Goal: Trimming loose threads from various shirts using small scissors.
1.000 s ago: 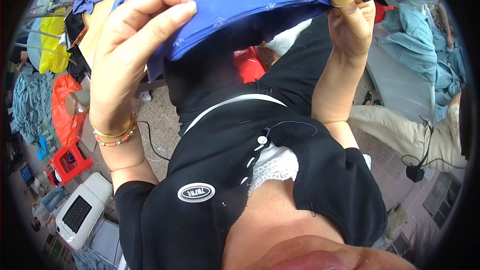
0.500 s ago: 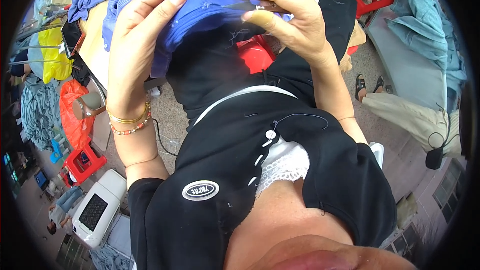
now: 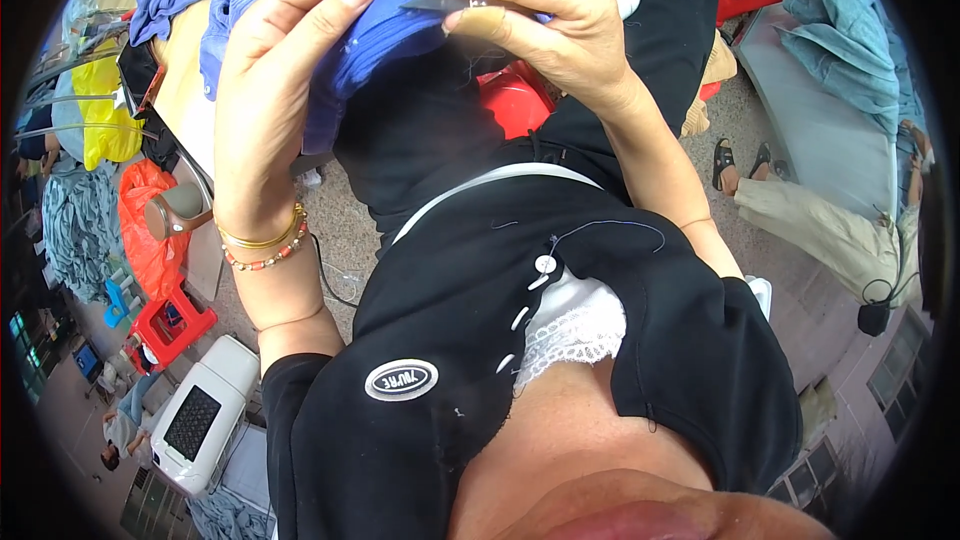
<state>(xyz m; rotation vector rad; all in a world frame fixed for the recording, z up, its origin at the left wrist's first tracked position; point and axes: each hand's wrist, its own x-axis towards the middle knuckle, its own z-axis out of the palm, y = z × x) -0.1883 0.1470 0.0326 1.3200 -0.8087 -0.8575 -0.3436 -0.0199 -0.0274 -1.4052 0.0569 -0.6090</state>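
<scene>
Red stool [image 3: 513,100] beneath blue garment [image 3: 400,25]

A blue ribbed garment [image 3: 390,30] is being held up in the air, bunched and draping over the fingers gripping it. A small dark pointed blade [image 3: 435,3] is lying nearly level with its tip touching the fabric's upper fold, near the top of the view.

The garment [image 3: 370,20] lies draped over the left hand [image 3: 275,90], with the right hand [image 3: 545,25] and its small blade [image 3: 435,3] on its right, the stool [image 3: 515,100] beneath them.
</scene>
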